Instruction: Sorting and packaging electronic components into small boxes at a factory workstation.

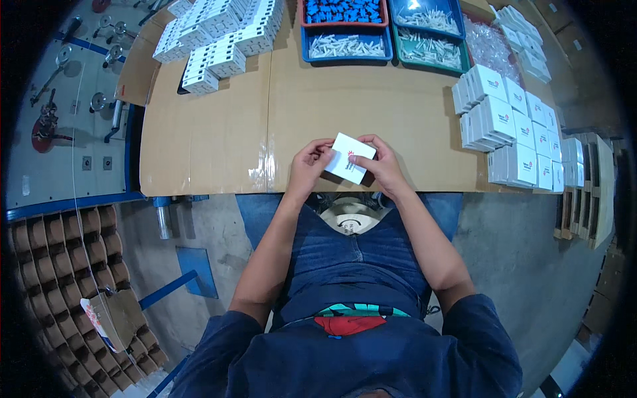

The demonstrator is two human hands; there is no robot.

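- 1 small white box, held betw. both hands: left hand, right hand.
- 4 trays far beyond the grip: 1 red tray w/ blue parts, 2 blue trays, 1 green tray, all three w/ white parts.
- White boxes right of grip: approx. 20 visible, exact no. unclear.
- White boxes far left-beyond grip: dozens, can't count.

The small white box looks like smooth matt card; the tabletop is covered in dull brown cardboard; the trays are glossy plastic
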